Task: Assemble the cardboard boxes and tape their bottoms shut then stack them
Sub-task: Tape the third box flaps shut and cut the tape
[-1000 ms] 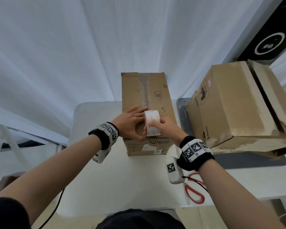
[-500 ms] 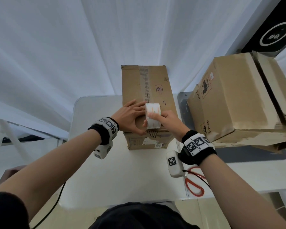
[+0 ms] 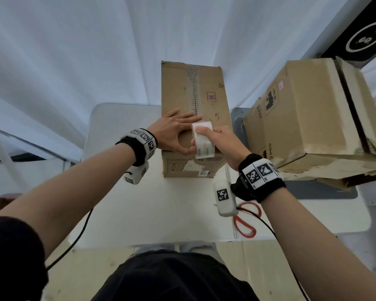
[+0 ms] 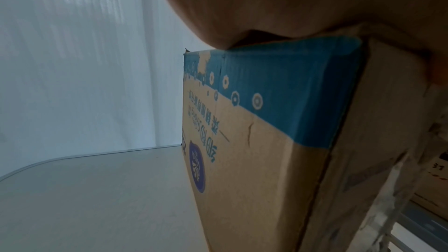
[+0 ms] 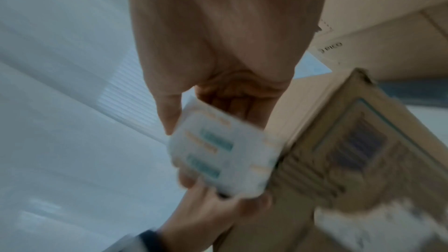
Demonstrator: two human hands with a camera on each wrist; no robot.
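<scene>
A tall brown cardboard box (image 3: 204, 98) stands on the white table (image 3: 139, 203), its top seam carrying old tape. My left hand (image 3: 174, 131) lies flat on the near part of the top, fingers straight, thumb stretched toward the roll. In the left wrist view the palm (image 4: 290, 7) presses on the box (image 4: 266, 131), which has a blue printed side. My right hand (image 3: 219, 140) grips a white tape roll (image 3: 202, 140) standing on edge at the near rim of the box top. The blurred right wrist view shows the tape roll (image 5: 225, 150) with left fingertips (image 5: 218, 200) touching its underside.
A larger PICO cardboard box (image 3: 313, 118) rests on a grey mat (image 3: 313, 190) at the right, close beside the brown box. Red-handled scissors (image 3: 245, 222) lie near the table's front edge under my right wrist. A black device (image 3: 365, 33) stands at the top right.
The tape roll in my right hand has shifted a little toward me, onto the near rim of the box top. My left hand stays flat on the box. The head view has tilted downward.
</scene>
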